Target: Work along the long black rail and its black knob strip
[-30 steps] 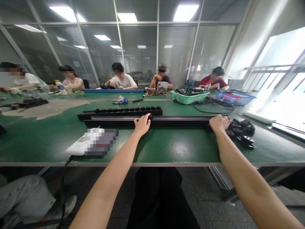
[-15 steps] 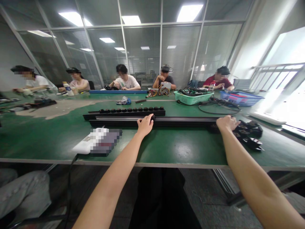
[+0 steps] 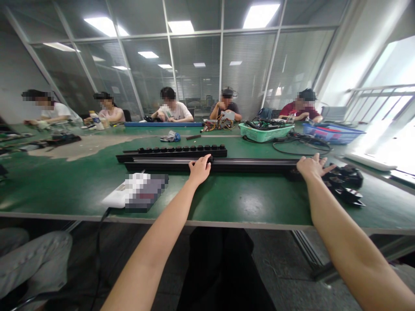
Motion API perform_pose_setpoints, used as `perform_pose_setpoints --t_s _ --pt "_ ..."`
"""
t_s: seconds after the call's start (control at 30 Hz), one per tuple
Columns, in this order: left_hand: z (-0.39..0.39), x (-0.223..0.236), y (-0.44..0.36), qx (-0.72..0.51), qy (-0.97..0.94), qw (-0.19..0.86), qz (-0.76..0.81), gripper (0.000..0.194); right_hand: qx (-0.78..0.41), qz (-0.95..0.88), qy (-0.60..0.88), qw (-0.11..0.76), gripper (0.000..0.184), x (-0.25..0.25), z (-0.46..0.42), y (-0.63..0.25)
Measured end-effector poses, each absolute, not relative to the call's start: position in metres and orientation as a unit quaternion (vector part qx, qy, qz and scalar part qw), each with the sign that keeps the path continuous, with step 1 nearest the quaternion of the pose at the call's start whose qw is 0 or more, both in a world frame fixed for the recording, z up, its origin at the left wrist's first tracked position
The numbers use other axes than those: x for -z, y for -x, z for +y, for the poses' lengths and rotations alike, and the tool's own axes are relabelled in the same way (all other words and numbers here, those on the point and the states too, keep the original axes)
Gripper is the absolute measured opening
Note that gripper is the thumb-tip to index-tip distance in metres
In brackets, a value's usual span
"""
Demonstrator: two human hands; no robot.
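My left hand (image 3: 199, 169) lies over a long black metal power strip (image 3: 246, 164), its fingers curled across the top edge near a small black knob. My right hand (image 3: 311, 167) rests at the strip's right end with fingers spread. Just right of that hand lies a heap of black plugs or connectors (image 3: 345, 183), close to the fingertips but apart from them. Behind the near strip, a second black strip (image 3: 181, 151) carries a row of several round black sockets. The two strips lie side by side, almost touching.
A pixelated white device (image 3: 138, 192) sits left of my left arm, its black cable dropping over the table's front edge. Wire-filled green (image 3: 266, 134) and blue (image 3: 332, 134) baskets stand farther back. Several co-workers sit across the green table (image 3: 246, 205).
The view has drifted slightly, shifting everything in frame to the right. My right hand's fingers have spread wider at the strip's end. My left hand stays on the strip.
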State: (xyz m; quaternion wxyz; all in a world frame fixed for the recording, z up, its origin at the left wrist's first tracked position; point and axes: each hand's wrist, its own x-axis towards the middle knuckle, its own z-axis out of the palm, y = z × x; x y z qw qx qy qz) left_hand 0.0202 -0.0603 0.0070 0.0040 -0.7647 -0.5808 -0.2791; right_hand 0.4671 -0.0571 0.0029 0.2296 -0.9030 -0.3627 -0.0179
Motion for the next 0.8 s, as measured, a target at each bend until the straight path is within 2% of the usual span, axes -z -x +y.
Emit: perform_pose_setpoints --t_s 0.2,0.5,0.7,0.8 --pt "-0.058 -0.006 -0.019 0.282 0.765 0.002 -0.579 0.049 0.031 -0.339 0.908 0.244 0.064 0.002 -0.053 -0.472" --pt "-0.055 -0.002 -0.019 0.289 0.765 0.010 -0.575 0.049 0.066 -0.311 0.879 0.355 0.063 0.007 -0.052 -0.469" --pt "-0.055 -0.001 -0.018 0.293 0.765 0.014 -0.573 0.048 0.055 -0.297 0.905 0.301 0.066 0.004 -0.055 -0.464" --pt "-0.055 -0.002 -0.019 0.289 0.766 0.012 -0.575 0.048 0.064 -0.316 0.898 0.300 0.063 0.007 -0.057 -0.463"
